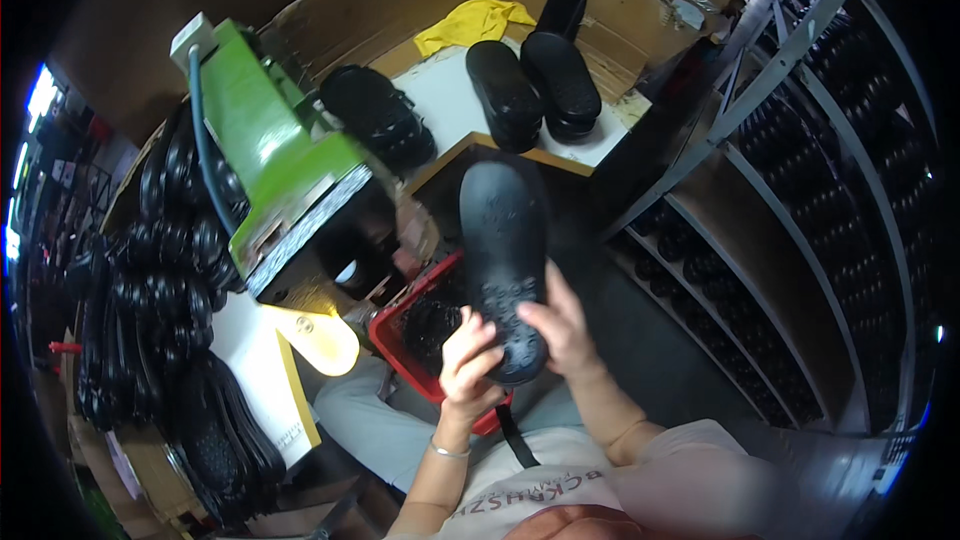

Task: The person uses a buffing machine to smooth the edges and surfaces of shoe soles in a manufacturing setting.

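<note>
A black sandal sole with a textured surface stands up lengthwise in front of me, its rounded end pointing away. My left hand grips its near end from the left, fingers curled on the edge. From the right, my right hand holds the same end, thumb pressed on the textured face. A thin black strap hangs below my left hand; whether it belongs to the sole I cannot tell. Under the sole is a red bin with black scraps in it.
A green machine stands at the left, a yellow sole-shaped plate jutting out. Black sandals and a yellow cloth lie on the white table ahead. Sandals are piled at far left. A metal rack of footwear fills the right.
</note>
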Demonstrator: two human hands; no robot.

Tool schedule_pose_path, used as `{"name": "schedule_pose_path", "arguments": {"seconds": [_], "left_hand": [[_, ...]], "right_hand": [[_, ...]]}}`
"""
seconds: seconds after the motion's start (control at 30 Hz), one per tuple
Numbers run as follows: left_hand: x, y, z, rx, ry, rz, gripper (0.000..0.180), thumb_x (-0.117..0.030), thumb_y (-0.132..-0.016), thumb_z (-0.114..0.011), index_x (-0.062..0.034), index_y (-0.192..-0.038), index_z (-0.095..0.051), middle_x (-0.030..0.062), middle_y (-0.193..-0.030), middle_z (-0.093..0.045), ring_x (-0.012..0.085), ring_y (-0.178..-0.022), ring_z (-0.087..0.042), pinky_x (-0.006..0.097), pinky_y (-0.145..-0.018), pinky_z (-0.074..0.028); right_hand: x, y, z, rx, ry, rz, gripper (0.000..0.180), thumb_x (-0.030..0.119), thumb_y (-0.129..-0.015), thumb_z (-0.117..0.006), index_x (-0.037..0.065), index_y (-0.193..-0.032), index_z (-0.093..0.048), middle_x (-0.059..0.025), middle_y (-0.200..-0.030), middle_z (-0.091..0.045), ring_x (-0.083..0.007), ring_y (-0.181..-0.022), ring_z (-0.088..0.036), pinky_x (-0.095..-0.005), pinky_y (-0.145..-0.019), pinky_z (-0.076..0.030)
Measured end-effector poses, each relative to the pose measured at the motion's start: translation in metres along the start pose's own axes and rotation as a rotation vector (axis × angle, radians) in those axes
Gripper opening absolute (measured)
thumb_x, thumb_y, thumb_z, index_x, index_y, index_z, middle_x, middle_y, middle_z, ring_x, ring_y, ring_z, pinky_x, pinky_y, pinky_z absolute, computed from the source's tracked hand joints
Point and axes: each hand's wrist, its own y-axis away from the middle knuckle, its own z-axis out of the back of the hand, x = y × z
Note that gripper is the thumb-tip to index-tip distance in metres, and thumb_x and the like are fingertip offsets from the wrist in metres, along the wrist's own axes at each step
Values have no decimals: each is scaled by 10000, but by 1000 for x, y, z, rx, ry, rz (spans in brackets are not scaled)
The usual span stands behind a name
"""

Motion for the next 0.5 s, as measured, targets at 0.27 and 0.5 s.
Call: {"name": "schedule_pose_path", "arguments": {"seconds": [0.27,0.5], "left_hand": [[71,-94,-51,51,-436,186,507,-78,-762,-733,-40,-1225,-529,170,-1366,-452,367,-1297,-389,460,-1085,-292],[144,-155,-50,-214,-690,175,499,-63,-779,-701,-19,-1235,-503,163,-1341,-482,375,-1303,-366,466,-1089,-260]], "right_hand": [[103,-181,146,-201,403,324,610,-44,-782,-556,-134,-1361,-385,-221,-1336,-511,-219,-1193,-534,-291,-973,-423],[87,-320,225,-401,629,92,565,0,-741,-641,-100,-1281,-508,-210,-1240,-585,-259,-1109,-582,-318,-953,-431]]}}
